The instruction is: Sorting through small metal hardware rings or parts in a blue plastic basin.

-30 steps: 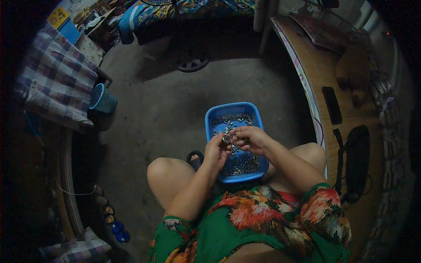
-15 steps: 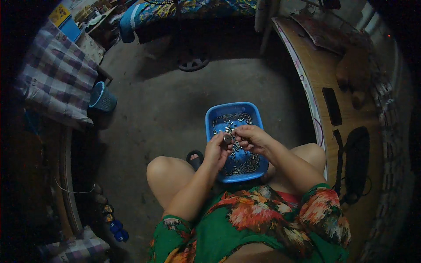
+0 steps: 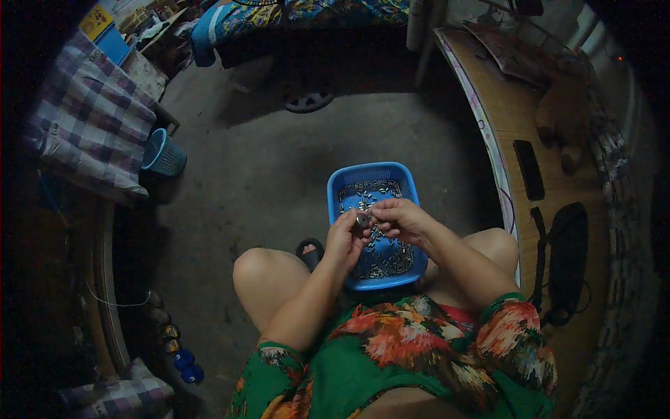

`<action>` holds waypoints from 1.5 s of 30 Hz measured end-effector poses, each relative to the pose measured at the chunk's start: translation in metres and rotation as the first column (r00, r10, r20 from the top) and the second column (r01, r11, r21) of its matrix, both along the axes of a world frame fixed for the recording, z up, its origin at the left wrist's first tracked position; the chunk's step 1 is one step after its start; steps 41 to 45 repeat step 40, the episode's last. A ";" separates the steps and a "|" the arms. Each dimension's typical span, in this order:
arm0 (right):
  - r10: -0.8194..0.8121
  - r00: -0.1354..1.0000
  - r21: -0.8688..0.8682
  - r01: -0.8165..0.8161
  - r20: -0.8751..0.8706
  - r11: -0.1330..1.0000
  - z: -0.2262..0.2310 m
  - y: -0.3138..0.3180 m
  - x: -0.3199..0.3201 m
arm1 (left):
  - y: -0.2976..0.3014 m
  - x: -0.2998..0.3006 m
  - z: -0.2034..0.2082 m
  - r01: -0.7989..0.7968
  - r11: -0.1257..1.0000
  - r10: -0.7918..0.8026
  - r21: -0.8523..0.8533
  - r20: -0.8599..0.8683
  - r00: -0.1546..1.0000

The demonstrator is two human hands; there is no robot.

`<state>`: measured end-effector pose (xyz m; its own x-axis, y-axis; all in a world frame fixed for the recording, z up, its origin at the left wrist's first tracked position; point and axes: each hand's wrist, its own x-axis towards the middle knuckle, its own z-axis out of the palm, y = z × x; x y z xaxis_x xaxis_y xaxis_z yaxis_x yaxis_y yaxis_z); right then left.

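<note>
My left hand (image 3: 343, 236) is closed around a small round metal piece (image 3: 362, 220) with a disc-like face. Beside it, my right hand (image 3: 400, 219) pinches its thumb and fingers together close to that piece; whatever is between the fingertips is too small to make out. Both hands are over a blue plastic basket (image 3: 371, 285) between my knees. Many small shiny metal cylinders (image 3: 391, 264) lie scattered on the basket's bottom, some hidden under my hands.
To the right runs a wooden bench (image 3: 488, 77) with a dark phone-like slab (image 3: 528, 170) and a black bag (image 3: 569, 244). A blue wastebasket (image 3: 165, 155) stands at the left by a checked cloth (image 3: 98, 115). Blue round items (image 3: 187, 366) sit on the floor lower left.
Almost nothing differs. My right fingertips have shifted very slightly by the metal piece, which stays in my left hand.
</note>
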<state>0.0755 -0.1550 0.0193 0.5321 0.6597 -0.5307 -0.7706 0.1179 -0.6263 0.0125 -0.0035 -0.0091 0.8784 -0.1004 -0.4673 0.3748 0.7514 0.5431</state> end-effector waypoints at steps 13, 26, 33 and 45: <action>0.016 0.992 -0.135 0.001 0.124 0.991 -0.006 0.001 -0.001 | 0.000 -0.001 -0.001 0.033 0.999 -0.033 -0.003 0.020 0.999; 0.115 0.956 -0.295 -0.032 0.270 0.955 0.005 0.004 -0.004 | -0.001 0.000 -0.002 0.093 0.995 -0.092 0.024 -0.066 0.994; 0.150 0.932 -0.324 -0.037 0.331 0.945 0.011 0.005 -0.005 | 0.000 -0.001 -0.003 0.081 0.997 -0.081 0.004 -0.061 0.995; 0.196 0.921 -0.361 -0.067 0.336 0.930 0.000 0.001 0.001 | -0.001 -0.001 -0.004 0.045 0.998 -0.047 -0.040 -0.046 0.998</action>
